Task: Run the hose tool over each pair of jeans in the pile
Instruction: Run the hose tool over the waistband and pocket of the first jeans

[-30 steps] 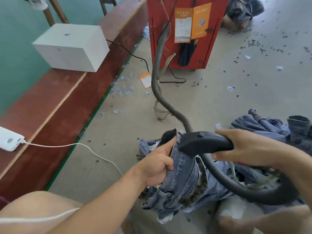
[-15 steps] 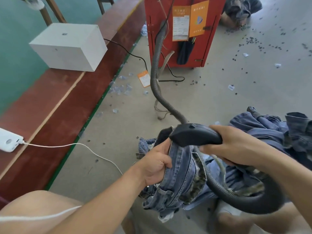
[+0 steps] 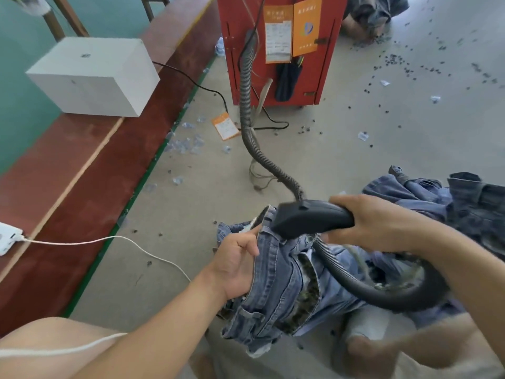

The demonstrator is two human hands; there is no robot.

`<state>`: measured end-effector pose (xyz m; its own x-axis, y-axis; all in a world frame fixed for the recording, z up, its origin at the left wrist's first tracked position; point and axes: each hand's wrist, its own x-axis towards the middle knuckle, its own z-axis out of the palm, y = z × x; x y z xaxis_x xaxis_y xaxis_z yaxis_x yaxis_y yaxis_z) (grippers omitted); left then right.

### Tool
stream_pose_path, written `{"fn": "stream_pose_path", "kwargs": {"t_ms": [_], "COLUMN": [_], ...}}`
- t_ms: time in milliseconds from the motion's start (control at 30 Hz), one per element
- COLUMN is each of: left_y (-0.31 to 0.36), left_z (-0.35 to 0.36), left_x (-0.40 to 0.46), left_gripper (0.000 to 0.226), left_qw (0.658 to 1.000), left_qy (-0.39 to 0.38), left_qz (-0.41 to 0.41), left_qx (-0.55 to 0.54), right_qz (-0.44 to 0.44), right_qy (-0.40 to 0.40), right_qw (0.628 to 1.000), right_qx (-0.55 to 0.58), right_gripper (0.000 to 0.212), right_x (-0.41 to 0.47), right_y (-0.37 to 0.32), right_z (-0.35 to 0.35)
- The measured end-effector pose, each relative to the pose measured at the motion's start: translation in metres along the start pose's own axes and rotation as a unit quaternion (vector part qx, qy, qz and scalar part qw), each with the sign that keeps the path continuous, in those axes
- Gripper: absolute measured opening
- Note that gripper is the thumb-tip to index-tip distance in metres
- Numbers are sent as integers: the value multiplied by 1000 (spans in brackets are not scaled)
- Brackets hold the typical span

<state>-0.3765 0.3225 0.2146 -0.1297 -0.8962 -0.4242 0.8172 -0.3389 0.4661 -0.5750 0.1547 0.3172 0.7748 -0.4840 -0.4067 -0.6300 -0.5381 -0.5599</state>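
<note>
A: Since the frame a second back, the nozzle (image 3: 311,218) has slid leftward across the picture, from right of the waistband to over its top edge. The left hand (image 3: 237,265) has barely shifted.

B: Noted. Grip states?

A: Right hand (image 3: 374,222) is wrapped round the nozzle's rear grip, fingers curled under it. Left hand pinches the raised jeans (image 3: 278,285) at the waistband, thumb on the near side, fingers hidden behind the denim. That pair sits lower centre of the frame, hanging from the left hand; the pile (image 3: 442,198) lies at right, on the floor (image 3: 355,149).

B: Is the nozzle mouth on the cloth?

A: Cannot tell. The mouth faces away, hidden by the nozzle body. It looks to be at or just above the waistband edge.

B: Judgement on doing the pass well?

A: Keep the denim taut with the left hand so the mouth does not suck the cloth in. Draw the nozzle down from the waistband along the leg in overlapping strokes, then turn the pair for the other face. The lining at the open fly is loose and may catch.

B: The hose (image 3: 366,280)?

A: It loops under the right forearm, across the lap, then runs up to the red cabinet (image 3: 246,36) at top centre. The loop rests on the denim; I would lift it clear before the down stroke, or it drags the cloth.
</note>
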Motion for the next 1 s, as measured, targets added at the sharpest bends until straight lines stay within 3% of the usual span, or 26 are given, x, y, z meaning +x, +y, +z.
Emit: {"fn": "stream_pose_path", "kwargs": {"t_ms": [100, 167, 333, 433, 467, 533, 633, 800, 1000], "left_y": [2, 3, 6, 8, 7, 4, -5, -6, -6], "left_z": [5, 8, 10, 13, 12, 10, 13, 15, 13], "left_x": [-1, 0, -3, -5, -4, -4, -9, -13, -12], "left_gripper": [47, 44, 47, 19, 23, 52, 71, 74, 79], "left_qw": [1000, 999, 991, 992, 991, 990, 983, 970, 977], "left_qy": [12, 39, 101, 102, 102, 94, 68, 60, 16], "left_qz": [-9, -25, -61, -54, -53, -56, -36, -19, -9], "left_qx": [10, 17, 57, 57, 62, 88, 166, 234, 211], "right_qz": [-14, -8, 23, 26, 21, 1, -23, -17, -14], "right_qy": [75, 91, 16, -26, -38, -51, 0, 59, -58], "right_qw": [994, 992, 999, 999, 999, 999, 999, 994, 998], "right_qx": [77, 86, 37, 13, 15, 14, 23, 91, 32], "right_gripper": [17, 18, 22, 21, 20, 22, 26, 22, 21], "right_x": [6, 4, -9, -10, -10, -6, 1, 0, -10], "right_y": [-4, 0, 15, 16, 13, 7, 0, 8, 7], "right_z": [4, -5, -23, -18, -15, -5, 5, -11, -11]}}
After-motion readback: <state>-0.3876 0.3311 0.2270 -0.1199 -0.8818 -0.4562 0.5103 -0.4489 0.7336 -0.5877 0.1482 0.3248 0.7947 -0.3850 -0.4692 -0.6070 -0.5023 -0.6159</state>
